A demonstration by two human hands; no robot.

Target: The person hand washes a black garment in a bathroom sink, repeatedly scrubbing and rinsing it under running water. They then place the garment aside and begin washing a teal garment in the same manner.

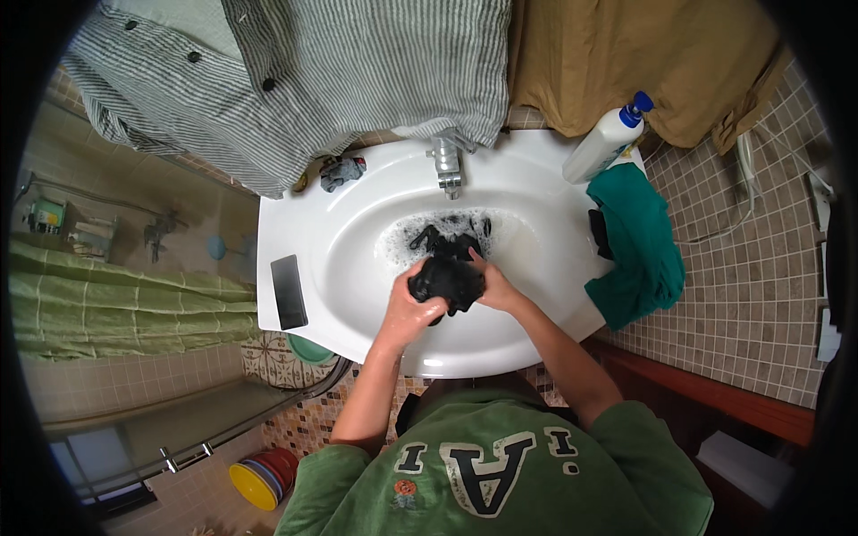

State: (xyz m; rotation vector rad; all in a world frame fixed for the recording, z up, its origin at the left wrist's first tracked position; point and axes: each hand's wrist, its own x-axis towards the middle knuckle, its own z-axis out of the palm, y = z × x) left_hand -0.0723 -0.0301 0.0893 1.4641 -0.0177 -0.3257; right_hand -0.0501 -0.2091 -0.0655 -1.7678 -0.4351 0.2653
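Observation:
Both hands hold a bunched, wet black cloth (pixel 448 281) above the white washbasin (pixel 429 365). My left hand (pixel 414 305) grips its left side, the thumb lying across the front. On the right side, my right hand (pixel 495 283) presses against it with the fingers partly hidden. More black fabric (pixel 446 238) lies in soapy water (pixel 395 241) just beyond the hands; whether it joins the held cloth I cannot tell. A chrome faucet (pixel 448 164) stands at the basin's back, and no stream from it is visible.
Striped (pixel 375 67) and brown (pixel 576 60) garments hang over the back. A white pump bottle (pixel 600 144) and teal cloth (pixel 647 248) are on the basin's right side. A small grey cloth (pixel 342 174) and a dark flat rectangular object (pixel 289 292) lie on its left rim.

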